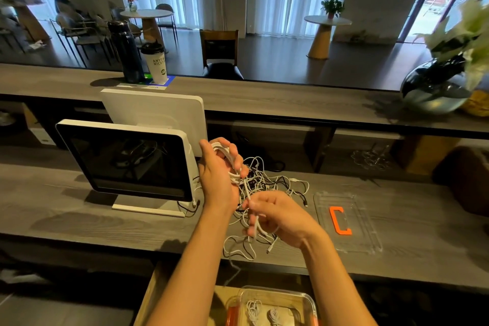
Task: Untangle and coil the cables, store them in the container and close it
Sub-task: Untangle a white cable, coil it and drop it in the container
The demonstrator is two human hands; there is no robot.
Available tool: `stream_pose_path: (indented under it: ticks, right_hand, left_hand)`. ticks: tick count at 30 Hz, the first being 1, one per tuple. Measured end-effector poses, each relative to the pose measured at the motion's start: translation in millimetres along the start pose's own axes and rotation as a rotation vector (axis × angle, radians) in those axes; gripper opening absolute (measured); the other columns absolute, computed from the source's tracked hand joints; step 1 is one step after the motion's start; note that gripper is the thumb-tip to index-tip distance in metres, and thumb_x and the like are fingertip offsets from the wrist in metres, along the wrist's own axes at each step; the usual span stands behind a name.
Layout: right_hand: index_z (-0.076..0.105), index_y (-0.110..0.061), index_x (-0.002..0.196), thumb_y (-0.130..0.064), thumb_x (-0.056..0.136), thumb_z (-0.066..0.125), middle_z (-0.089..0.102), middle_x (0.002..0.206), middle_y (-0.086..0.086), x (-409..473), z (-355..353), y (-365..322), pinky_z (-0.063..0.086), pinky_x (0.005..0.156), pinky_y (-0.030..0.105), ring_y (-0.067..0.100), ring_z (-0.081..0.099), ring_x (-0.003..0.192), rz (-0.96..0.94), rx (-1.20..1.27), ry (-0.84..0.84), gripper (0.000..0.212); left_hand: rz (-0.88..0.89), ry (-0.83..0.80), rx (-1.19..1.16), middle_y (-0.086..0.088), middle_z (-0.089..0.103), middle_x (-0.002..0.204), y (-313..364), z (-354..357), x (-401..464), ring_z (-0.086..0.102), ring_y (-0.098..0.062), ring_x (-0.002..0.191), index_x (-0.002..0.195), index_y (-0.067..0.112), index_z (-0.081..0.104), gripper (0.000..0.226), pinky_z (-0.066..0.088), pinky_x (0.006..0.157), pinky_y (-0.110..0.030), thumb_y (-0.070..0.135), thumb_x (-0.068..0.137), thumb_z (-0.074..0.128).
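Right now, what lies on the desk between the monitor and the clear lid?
In the head view, a tangled pile of cables, with both hands above it.

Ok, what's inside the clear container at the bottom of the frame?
Two small coiled white cables lie side by side in the clear container. Its lid is off, resting on the counter. The right forearm and the frame's lower edge hide the container's right and near parts.

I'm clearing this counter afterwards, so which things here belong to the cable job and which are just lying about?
Part of the job:
white cable coiled in the left hand, fed by the right hand
tangled cable pile
clear lid
open container

Lying about:
monitor
paper cup
dark bottle
glass vase
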State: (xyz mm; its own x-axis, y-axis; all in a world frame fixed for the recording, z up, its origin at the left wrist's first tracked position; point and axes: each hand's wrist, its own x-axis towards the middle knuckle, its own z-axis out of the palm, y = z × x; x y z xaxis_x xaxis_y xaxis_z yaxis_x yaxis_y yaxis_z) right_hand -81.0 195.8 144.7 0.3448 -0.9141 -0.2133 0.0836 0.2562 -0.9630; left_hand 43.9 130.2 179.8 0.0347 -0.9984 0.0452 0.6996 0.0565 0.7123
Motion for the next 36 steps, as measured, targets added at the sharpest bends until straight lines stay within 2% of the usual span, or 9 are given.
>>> stream_pose_path:
  ticks: [6, 10, 15, 19, 24, 27, 30, 33, 36]
  right_hand:
    - [0.076, -0.005, 0.097, -0.004, 0.089, 0.07, 0.068, 0.076, 0.006, -15, -17, -14, 0.054, 0.059, 0.028, 0.017, 0.06, 0.059, -0.018, -0.393, 0.088, 0.011]
    - [0.078, -0.013, 0.098, -0.003, 0.087, 0.072, 0.072, 0.081, 0.004, -25, -18, -25, 0.058, 0.067, 0.029, 0.015, 0.066, 0.066, -0.118, -0.546, 0.092, 0.016]
    - [0.077, -0.014, 0.085, -0.002, 0.083, 0.075, 0.069, 0.067, -0.001, -24, -22, -31, 0.044, 0.049, 0.021, 0.008, 0.055, 0.053, -0.362, -0.363, 0.427, 0.012]
    - [0.072, -0.016, 0.084, -0.005, 0.077, 0.082, 0.067, 0.068, 0.0, -15, -25, -22, 0.046, 0.053, 0.022, 0.008, 0.057, 0.058, -0.378, -0.351, 0.568, 0.017]
    - [0.069, -0.025, 0.102, -0.017, 0.071, 0.088, 0.066, 0.074, 0.003, -12, -35, -13, 0.047, 0.06, 0.027, 0.012, 0.055, 0.065, -0.306, -0.346, 0.574, 0.037]
    - [0.07, -0.027, 0.113, -0.014, 0.075, 0.084, 0.074, 0.085, 0.003, -14, -42, -9, 0.052, 0.065, 0.021, 0.007, 0.064, 0.069, -0.286, -0.327, 0.564, 0.043]
    - [0.079, -0.027, 0.089, -0.015, 0.083, 0.078, 0.074, 0.073, 0.005, -15, -51, -4, 0.049, 0.07, 0.026, 0.016, 0.067, 0.071, -0.277, -0.283, 0.629, 0.014]
    - [0.081, -0.025, 0.078, -0.017, 0.089, 0.072, 0.064, 0.056, 0.006, -11, -50, 1, 0.038, 0.054, 0.019, 0.01, 0.048, 0.05, -0.246, -0.259, 0.616, 0.016]
    - [0.08, -0.02, 0.082, -0.021, 0.092, 0.069, 0.062, 0.055, 0.006, -4, -40, 3, 0.035, 0.05, 0.017, 0.01, 0.045, 0.051, -0.202, -0.283, 0.576, 0.015]
  left_hand:
    - [0.107, 0.08, 0.706, -0.003, 0.058, 0.069, 2, -24, 8, 0.046, -0.012, 0.047, 0.085, 0.013, 0.058, 0.043, 0.038, 0.042, -0.028, 0.039, 0.108, 0.032]
    - [0.128, -0.114, 1.248, -0.003, 0.063, 0.076, -5, -31, 8, 0.056, -0.02, 0.064, 0.088, 0.008, 0.062, 0.064, 0.044, 0.062, -0.036, 0.06, 0.095, 0.026]
    - [-0.429, -0.486, 1.072, -0.002, 0.064, 0.067, -9, -27, -6, 0.048, -0.01, 0.046, 0.085, 0.012, 0.066, 0.074, 0.033, 0.039, -0.022, 0.074, 0.089, 0.025]
    - [-0.803, -0.704, 0.847, -0.003, 0.057, 0.067, -12, -27, -12, 0.038, -0.007, 0.046, 0.086, 0.01, 0.063, 0.085, 0.023, 0.033, -0.016, 0.083, 0.085, 0.019]
    - [-0.784, -0.962, 0.769, 0.0, 0.049, 0.064, -7, -33, -8, 0.037, -0.006, 0.042, 0.082, 0.015, 0.059, 0.037, 0.028, 0.031, -0.013, 0.047, 0.1, 0.053]
    - [-0.722, -0.855, 0.734, -0.002, 0.051, 0.059, -2, -37, -5, 0.047, -0.01, 0.038, 0.077, 0.014, 0.059, 0.033, 0.037, 0.032, -0.017, 0.033, 0.102, 0.052]
    - [-0.58, -0.59, 0.746, -0.014, 0.061, 0.06, 6, -40, 2, 0.065, -0.025, 0.05, 0.083, 0.005, 0.062, 0.043, 0.05, 0.039, -0.026, 0.039, 0.104, 0.045]
    - [-0.476, -0.367, 0.758, -0.024, 0.073, 0.085, 3, -38, 4, 0.074, -0.036, 0.078, 0.105, -0.002, 0.065, 0.048, 0.061, 0.056, -0.038, 0.037, 0.107, 0.038]
    - [-0.393, -0.186, 0.495, -0.021, 0.073, 0.108, -9, -28, 1, 0.073, -0.032, 0.097, 0.116, 0.002, 0.062, 0.043, 0.061, 0.082, -0.046, 0.034, 0.108, 0.034]
